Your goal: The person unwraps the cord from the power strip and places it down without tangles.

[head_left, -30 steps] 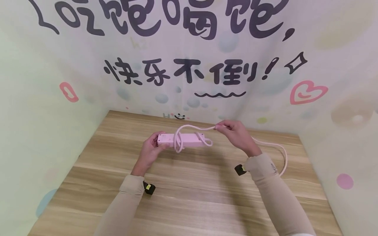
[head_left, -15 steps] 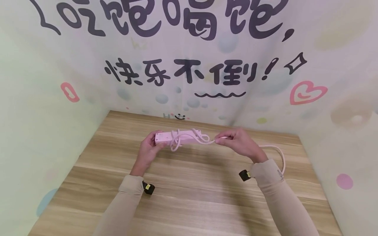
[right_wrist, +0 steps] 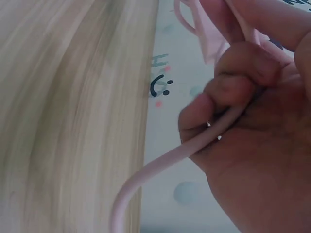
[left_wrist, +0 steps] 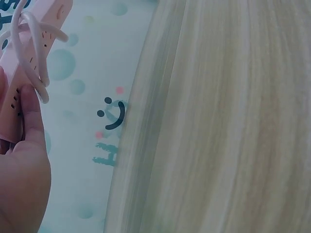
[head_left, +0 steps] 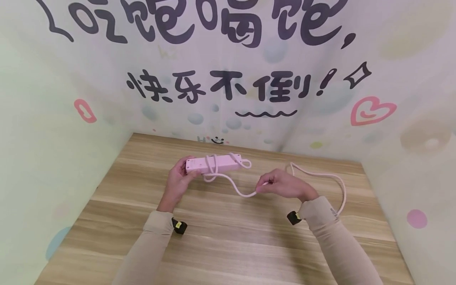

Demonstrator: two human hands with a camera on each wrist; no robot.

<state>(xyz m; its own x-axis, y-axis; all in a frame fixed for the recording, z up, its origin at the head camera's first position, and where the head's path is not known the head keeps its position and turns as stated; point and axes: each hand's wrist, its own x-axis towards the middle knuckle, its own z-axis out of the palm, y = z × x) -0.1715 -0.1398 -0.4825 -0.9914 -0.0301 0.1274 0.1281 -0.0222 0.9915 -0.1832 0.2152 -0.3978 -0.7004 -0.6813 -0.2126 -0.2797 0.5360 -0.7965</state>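
Note:
A pink power strip [head_left: 226, 162] is held up over the table, its left end gripped by my left hand [head_left: 178, 178]. Socket slots show on its face in the left wrist view, where the thumb presses beside them on the strip [left_wrist: 29, 63]. Its pink cord [head_left: 231, 182] loops round the strip's middle and right end, then sags across to my right hand [head_left: 283, 184]. Thumb and forefinger pinch the cord there. In the right wrist view the other fingers curl round the cord [right_wrist: 160, 165], which trails out below the palm of the right hand [right_wrist: 262, 126].
The wood-grain table [head_left: 221, 245] meets a printed backdrop [head_left: 228, 126] with black lettering behind and at both sides. A loose stretch of cord [head_left: 343, 190] curves over the table's right part, behind the right forearm.
My right hand has come down and toward me with the cord, which now passes below the strip's front instead of above it. The left hand and strip have shifted slightly left and back.

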